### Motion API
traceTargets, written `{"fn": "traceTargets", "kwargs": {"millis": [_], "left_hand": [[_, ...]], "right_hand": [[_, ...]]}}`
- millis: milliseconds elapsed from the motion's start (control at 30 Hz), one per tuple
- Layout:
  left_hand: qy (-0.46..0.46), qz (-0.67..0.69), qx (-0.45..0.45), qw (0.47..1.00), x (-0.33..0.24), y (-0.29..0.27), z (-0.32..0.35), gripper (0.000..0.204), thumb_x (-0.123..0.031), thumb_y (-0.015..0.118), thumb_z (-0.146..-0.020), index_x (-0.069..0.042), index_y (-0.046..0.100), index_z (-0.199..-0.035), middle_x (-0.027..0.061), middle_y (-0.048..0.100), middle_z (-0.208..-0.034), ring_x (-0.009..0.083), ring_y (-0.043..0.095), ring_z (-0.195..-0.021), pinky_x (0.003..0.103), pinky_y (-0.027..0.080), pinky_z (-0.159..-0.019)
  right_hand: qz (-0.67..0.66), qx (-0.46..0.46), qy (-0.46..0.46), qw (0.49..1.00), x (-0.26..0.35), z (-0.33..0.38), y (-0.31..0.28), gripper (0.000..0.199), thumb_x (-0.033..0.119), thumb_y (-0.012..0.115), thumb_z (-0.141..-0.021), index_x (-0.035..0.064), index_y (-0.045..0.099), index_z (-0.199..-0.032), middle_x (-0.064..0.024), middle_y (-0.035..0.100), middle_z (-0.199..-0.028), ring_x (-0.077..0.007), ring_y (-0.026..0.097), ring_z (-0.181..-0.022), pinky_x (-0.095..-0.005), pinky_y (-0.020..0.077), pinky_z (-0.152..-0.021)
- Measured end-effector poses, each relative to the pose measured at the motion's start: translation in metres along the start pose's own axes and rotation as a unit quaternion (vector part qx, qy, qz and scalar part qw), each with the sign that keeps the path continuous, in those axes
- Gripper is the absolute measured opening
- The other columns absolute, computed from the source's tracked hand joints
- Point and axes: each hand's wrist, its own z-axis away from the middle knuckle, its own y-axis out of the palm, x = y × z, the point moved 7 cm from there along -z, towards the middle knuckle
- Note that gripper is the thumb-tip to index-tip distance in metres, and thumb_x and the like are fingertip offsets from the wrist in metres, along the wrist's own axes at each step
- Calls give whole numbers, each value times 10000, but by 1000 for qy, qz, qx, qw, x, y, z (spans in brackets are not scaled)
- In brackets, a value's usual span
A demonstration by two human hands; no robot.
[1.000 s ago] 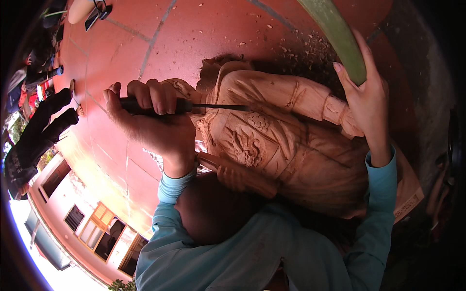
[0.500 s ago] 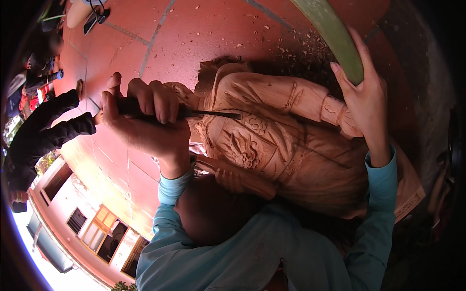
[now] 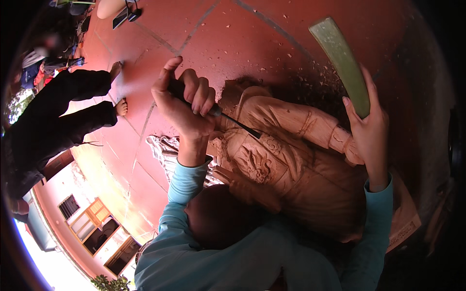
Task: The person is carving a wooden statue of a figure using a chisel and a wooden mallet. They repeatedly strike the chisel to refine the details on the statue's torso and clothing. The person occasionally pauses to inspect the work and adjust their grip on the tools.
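Free gap between chisel (image 3: 215, 110) and green bar (image 3: 343, 65), carved statue (image 3: 296, 145) blocking beneath

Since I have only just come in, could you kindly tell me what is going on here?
A person's left grip holds a dark-handled chisel, its tip on or just above the chest of a carved wooden figure. The right grip holds a curved green bar near the figure's sleeve. Shavings lie scattered on the red floor.
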Motion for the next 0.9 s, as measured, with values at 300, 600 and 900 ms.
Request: {"fn": "traceTargets", "kwargs": {"millis": [300,600,900], "left_hand": [[23,-80,-100,991,-45,10,37,237,-320,411,-914,-110,510,-960,-27,256,-502,70,218,-349,205,189,-300],[194,-64,-102,974,-140,44,129,142,-215,480,-894,-74,475,-890,-7,311,-527,73,270,-359,216,219,-314],[320,-124,-52,938,-223,61,233,106,-172,495,-900,-75,468,-869,-10,331,-494,67,258,-316,216,218,-270]], "right_hand": [[5,74,47,996,20,9,6,649,50,591,-803,210,306,-1364,-160,514,-1222,-381,521,-1038,-436,485,-795],[64,3,-62,996,17,15,-11,693,111,635,-763,216,301,-1362,-238,593,-1025,-416,567,-930,-468,482,-755],[164,40,-38,985,9,25,-8,705,201,640,-749,251,302,-1367,-209,608,-1037,-384,566,-994,-465,446,-859]]}}
